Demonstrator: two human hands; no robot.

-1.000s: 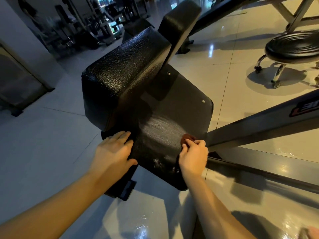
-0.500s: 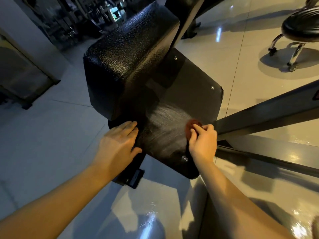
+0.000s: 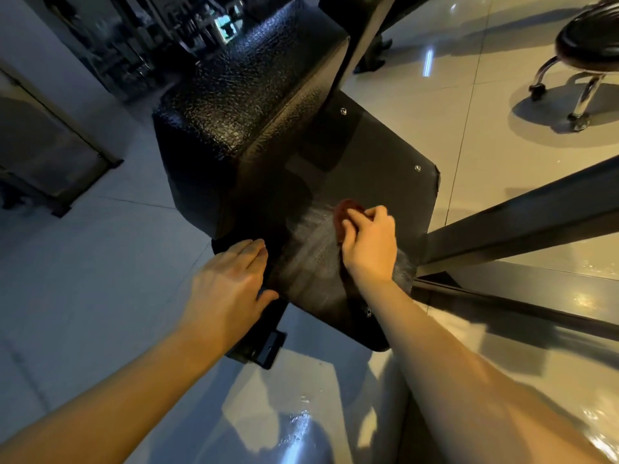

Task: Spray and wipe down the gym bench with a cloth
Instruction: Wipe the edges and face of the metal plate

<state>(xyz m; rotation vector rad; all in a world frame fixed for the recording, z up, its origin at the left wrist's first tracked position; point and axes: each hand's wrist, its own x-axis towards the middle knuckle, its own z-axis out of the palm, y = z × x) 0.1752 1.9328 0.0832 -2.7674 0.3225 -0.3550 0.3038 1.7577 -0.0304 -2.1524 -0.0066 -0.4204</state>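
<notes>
The black gym bench fills the middle of the view: a thick textured pad (image 3: pixel 244 105) rises at the back, and a flat black panel (image 3: pixel 378 165) with bolt heads slopes toward me. A wet, streaky patch shines on the panel's near half. My right hand (image 3: pixel 368 242) grips a small reddish-brown cloth (image 3: pixel 345 212) and presses it on that wet patch. My left hand (image 3: pixel 231 283) lies flat with straight fingers on the panel's left edge, thumb under the rim. No spray bottle is in view.
A dark metal frame beam (image 3: pixel 522 219) runs from the panel's right side to the right edge, with a lower rail (image 3: pixel 516 296) beneath it. A black round stool (image 3: pixel 589 38) on chrome legs stands at the top right. The glossy tiled floor (image 3: pixel 100 296) surrounds the bench.
My right hand has slid the cloth up the panel, away from its near edge, leaving a longer wet streak. My left hand has stayed on the left edge. The view has moved closer.
</notes>
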